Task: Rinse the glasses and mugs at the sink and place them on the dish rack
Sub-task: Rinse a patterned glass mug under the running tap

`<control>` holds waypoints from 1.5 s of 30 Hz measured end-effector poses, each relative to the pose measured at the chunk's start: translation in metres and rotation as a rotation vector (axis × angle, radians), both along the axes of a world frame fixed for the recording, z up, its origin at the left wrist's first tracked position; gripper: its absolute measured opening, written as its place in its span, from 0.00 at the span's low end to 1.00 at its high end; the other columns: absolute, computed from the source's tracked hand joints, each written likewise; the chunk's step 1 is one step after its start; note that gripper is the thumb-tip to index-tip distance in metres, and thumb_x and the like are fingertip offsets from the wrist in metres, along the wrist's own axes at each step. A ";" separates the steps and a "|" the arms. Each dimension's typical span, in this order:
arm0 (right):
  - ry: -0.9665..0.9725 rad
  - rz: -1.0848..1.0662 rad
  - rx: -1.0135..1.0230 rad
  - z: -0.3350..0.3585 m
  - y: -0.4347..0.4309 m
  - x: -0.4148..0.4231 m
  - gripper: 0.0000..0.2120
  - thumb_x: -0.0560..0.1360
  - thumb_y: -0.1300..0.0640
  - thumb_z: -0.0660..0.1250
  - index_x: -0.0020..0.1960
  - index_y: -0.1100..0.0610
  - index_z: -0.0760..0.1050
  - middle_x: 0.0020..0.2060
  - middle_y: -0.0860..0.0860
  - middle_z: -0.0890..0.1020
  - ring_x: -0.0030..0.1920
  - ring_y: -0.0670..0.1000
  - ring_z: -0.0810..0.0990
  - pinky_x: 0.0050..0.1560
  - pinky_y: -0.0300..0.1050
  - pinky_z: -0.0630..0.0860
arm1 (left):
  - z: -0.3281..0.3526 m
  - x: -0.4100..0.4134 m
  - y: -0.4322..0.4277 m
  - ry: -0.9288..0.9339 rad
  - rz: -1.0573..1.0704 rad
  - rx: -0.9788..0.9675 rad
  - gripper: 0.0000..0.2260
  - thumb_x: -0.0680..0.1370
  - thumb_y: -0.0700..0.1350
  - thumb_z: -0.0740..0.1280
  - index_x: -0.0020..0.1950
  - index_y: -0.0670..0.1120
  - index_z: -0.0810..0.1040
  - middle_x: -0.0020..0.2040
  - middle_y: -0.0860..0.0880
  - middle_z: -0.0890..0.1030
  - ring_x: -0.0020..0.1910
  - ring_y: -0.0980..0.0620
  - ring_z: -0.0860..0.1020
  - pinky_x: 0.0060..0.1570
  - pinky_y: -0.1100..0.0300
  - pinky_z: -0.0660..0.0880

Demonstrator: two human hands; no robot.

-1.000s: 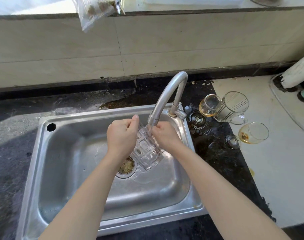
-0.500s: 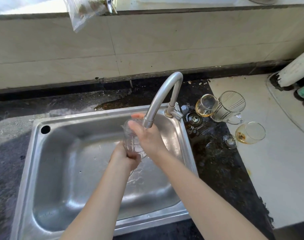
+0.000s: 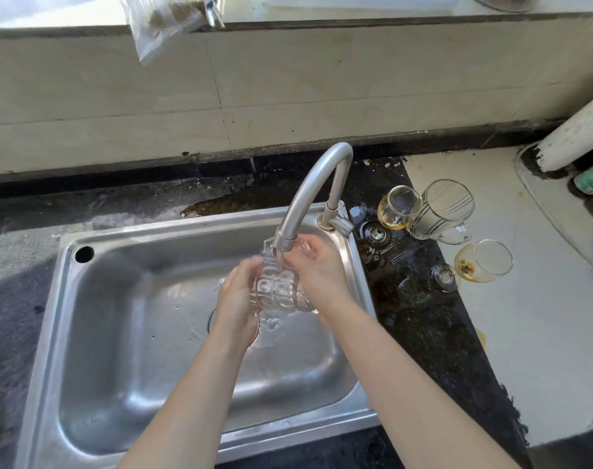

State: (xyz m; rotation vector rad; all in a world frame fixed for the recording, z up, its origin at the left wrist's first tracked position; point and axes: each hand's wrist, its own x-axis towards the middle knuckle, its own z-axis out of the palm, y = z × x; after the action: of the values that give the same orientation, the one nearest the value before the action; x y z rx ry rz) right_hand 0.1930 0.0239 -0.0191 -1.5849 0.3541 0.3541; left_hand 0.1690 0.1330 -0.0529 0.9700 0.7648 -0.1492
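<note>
Glass [image 3: 277,290] now tilted, clear, prob. embossed

One tumbler [image 3: 278,289], two wine glasses [image 3: 398,206] [image 3: 484,260], one mug [image 3: 447,208], one tap [image 3: 308,194]

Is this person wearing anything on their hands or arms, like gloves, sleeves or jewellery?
No. The left hand and right hand are bare: no gloves, and no sleeves anywhere in view. No watch, bracelet or ring shows.

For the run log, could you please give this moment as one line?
phase: rinsing; left hand, right hand: hold patterned glass under tap; waiting on counter: two stained glasses, mug
</note>
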 end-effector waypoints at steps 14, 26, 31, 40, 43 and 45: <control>0.154 -0.044 0.012 -0.025 -0.016 -0.026 0.13 0.81 0.50 0.59 0.52 0.58 0.76 0.48 0.49 0.84 0.51 0.47 0.80 0.52 0.44 0.73 | 0.016 -0.014 -0.002 0.068 -0.283 -0.018 0.24 0.65 0.61 0.74 0.55 0.50 0.82 0.52 0.45 0.84 0.52 0.46 0.82 0.58 0.46 0.75; -0.199 0.456 -1.283 -0.003 -0.055 0.039 0.13 0.80 0.60 0.59 0.64 0.60 0.67 0.60 0.57 0.72 0.55 0.59 0.78 0.45 0.50 0.71 | 0.023 -0.012 -0.002 0.115 -0.328 0.354 0.21 0.66 0.55 0.77 0.53 0.45 0.83 0.50 0.49 0.83 0.50 0.53 0.78 0.39 0.62 0.67; -0.227 0.686 -1.438 0.006 -0.056 0.053 0.13 0.77 0.68 0.60 0.61 0.62 0.73 0.57 0.58 0.78 0.56 0.59 0.79 0.51 0.51 0.75 | 0.027 -0.008 -0.006 0.102 -0.359 0.341 0.13 0.66 0.53 0.77 0.47 0.50 0.81 0.48 0.50 0.83 0.50 0.54 0.79 0.39 0.62 0.67; -0.196 0.640 -1.390 0.014 -0.060 0.075 0.13 0.77 0.65 0.62 0.61 0.61 0.71 0.56 0.57 0.77 0.56 0.60 0.78 0.44 0.48 0.69 | 0.017 -0.013 0.003 0.129 -0.354 0.302 0.26 0.66 0.53 0.77 0.59 0.42 0.78 0.54 0.48 0.82 0.52 0.53 0.79 0.39 0.62 0.67; -0.401 0.557 -1.412 0.017 -0.062 0.056 0.12 0.76 0.65 0.61 0.59 0.60 0.71 0.54 0.55 0.73 0.44 0.57 0.78 0.38 0.47 0.68 | 0.015 -0.014 0.008 0.234 -0.337 0.146 0.19 0.68 0.56 0.74 0.56 0.50 0.80 0.54 0.48 0.82 0.54 0.49 0.79 0.48 0.58 0.70; -0.496 0.576 -1.205 0.018 -0.063 0.035 0.13 0.76 0.65 0.60 0.58 0.58 0.74 0.55 0.53 0.72 0.43 0.55 0.77 0.39 0.50 0.72 | 0.013 -0.015 0.012 0.330 -0.336 0.032 0.21 0.66 0.62 0.73 0.55 0.55 0.79 0.53 0.49 0.81 0.52 0.50 0.78 0.56 0.55 0.67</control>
State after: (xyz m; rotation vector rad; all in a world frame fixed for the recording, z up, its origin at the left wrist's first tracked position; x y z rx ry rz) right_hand 0.2279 -0.0392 -0.0012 -2.8809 -0.3912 0.1464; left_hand 0.1545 0.1448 -0.0404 1.1140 0.9016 -0.6023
